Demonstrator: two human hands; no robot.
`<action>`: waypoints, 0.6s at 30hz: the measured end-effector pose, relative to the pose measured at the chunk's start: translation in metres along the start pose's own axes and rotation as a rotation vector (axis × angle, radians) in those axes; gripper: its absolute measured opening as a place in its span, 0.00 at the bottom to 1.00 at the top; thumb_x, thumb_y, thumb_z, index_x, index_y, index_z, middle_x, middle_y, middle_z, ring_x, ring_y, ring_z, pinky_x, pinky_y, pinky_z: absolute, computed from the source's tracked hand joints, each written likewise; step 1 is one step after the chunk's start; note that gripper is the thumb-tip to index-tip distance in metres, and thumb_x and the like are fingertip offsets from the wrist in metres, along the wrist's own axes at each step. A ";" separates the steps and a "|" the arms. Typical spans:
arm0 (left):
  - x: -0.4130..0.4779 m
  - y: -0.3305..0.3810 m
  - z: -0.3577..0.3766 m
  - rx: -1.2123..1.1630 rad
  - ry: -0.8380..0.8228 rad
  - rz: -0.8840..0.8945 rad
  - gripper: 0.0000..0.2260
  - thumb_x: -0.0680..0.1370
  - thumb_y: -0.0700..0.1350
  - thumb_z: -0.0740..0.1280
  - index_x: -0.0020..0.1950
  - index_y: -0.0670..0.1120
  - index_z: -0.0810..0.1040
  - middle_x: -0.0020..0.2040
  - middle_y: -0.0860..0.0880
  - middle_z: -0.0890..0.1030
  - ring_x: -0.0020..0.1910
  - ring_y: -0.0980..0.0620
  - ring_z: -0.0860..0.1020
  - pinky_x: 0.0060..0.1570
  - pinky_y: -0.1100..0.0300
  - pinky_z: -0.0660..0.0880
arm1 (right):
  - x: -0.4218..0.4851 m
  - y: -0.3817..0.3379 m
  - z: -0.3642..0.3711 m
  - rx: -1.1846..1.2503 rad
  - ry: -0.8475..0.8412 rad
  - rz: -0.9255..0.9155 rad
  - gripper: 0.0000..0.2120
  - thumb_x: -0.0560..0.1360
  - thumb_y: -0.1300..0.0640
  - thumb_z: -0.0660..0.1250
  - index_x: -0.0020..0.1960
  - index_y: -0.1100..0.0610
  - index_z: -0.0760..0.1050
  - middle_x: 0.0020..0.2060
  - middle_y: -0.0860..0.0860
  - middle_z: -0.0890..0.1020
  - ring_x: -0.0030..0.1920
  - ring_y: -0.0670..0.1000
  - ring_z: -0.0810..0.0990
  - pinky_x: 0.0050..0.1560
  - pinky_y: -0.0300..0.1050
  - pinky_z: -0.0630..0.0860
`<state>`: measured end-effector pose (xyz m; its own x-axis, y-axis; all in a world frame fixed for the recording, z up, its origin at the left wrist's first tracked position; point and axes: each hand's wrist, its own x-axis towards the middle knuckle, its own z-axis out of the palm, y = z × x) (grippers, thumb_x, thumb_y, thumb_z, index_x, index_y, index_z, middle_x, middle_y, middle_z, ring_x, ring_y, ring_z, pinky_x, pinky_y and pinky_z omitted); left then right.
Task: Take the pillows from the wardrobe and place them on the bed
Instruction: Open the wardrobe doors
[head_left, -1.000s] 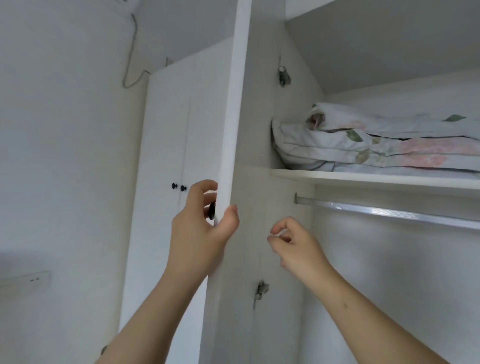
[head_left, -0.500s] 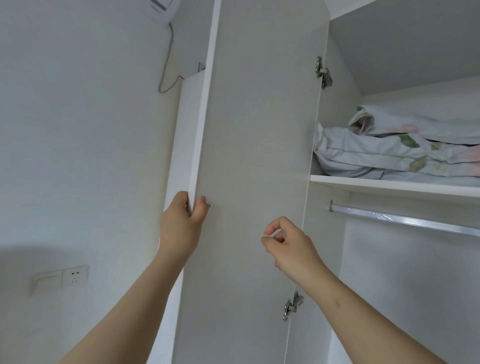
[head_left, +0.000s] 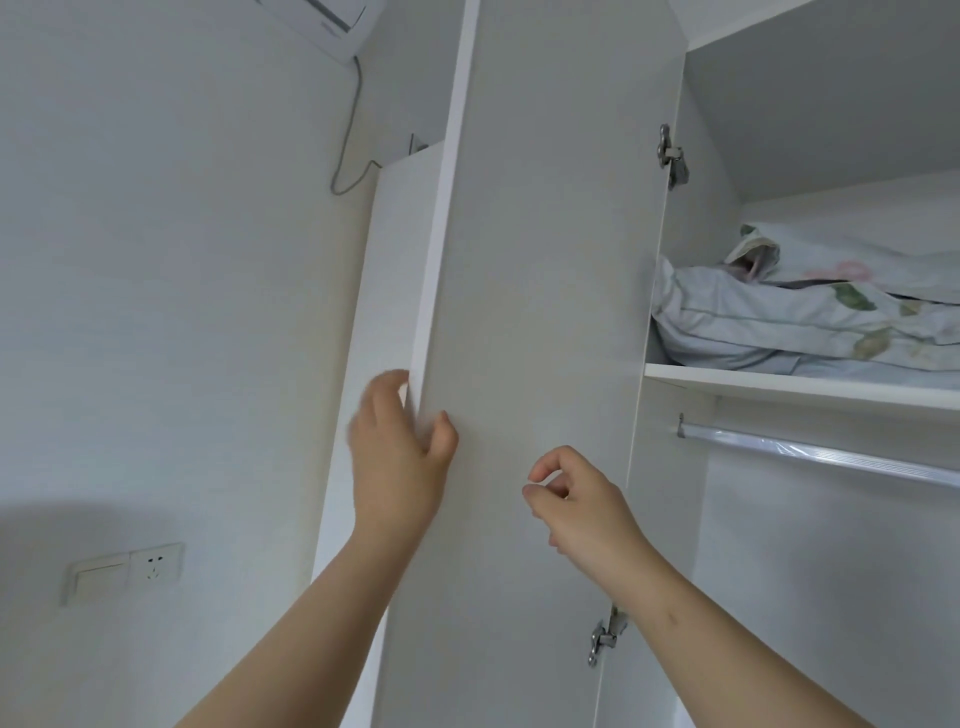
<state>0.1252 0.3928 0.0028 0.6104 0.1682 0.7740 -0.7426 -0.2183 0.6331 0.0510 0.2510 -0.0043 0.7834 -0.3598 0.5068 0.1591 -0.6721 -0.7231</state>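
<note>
Wardrobe door (head_left: 535, 312): flat board, matt off-white laminate, smooth, with a faint fine grain; edge banded in brighter white.
Shelf (head_left: 800, 387): same white board, matt, smooth front edge.
Hinges (head_left: 671, 155): bare metal, silvery, dull sheen; a second lower hinge (head_left: 603, 635) alike.
Hanging rail (head_left: 821, 453): polished metal tube, glossy, wrapped in clear, crinkled plastic film.
Pillows (head_left: 789, 317): soft woven cloth, matt, pale blue-white with printed pink flowers and green leaves, creased, piped seam.
Wall (head_left: 182, 312): matt white, finely textured.
Switch and socket plate (head_left: 127, 571): smooth white plastic, slight gloss.
Air conditioner (head_left: 327, 21): white plastic casing, smooth.
</note>
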 end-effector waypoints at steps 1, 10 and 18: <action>-0.001 0.006 0.003 0.054 0.076 0.056 0.19 0.73 0.43 0.63 0.63 0.41 0.69 0.61 0.43 0.73 0.59 0.43 0.71 0.59 0.54 0.66 | -0.001 0.001 -0.007 0.001 0.013 -0.001 0.04 0.73 0.57 0.63 0.41 0.50 0.71 0.35 0.50 0.75 0.31 0.52 0.71 0.35 0.43 0.71; -0.026 0.078 0.048 0.040 -0.131 0.427 0.13 0.70 0.44 0.61 0.53 0.43 0.76 0.53 0.45 0.78 0.54 0.44 0.75 0.54 0.63 0.64 | -0.024 0.008 -0.088 -0.051 0.171 -0.004 0.07 0.73 0.58 0.64 0.38 0.49 0.71 0.32 0.50 0.75 0.30 0.51 0.71 0.37 0.44 0.71; -0.071 0.151 0.114 -0.062 -0.473 0.439 0.13 0.73 0.44 0.65 0.58 0.47 0.74 0.59 0.49 0.75 0.57 0.48 0.75 0.53 0.58 0.70 | -0.070 0.019 -0.192 -0.181 0.329 0.042 0.01 0.73 0.57 0.63 0.43 0.52 0.71 0.35 0.50 0.76 0.32 0.51 0.73 0.39 0.45 0.72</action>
<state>0.0012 0.2382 0.0425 0.2914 -0.3685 0.8828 -0.9566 -0.1124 0.2688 -0.1166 0.1390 0.0364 0.5477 -0.5585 0.6230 -0.0012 -0.7451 -0.6669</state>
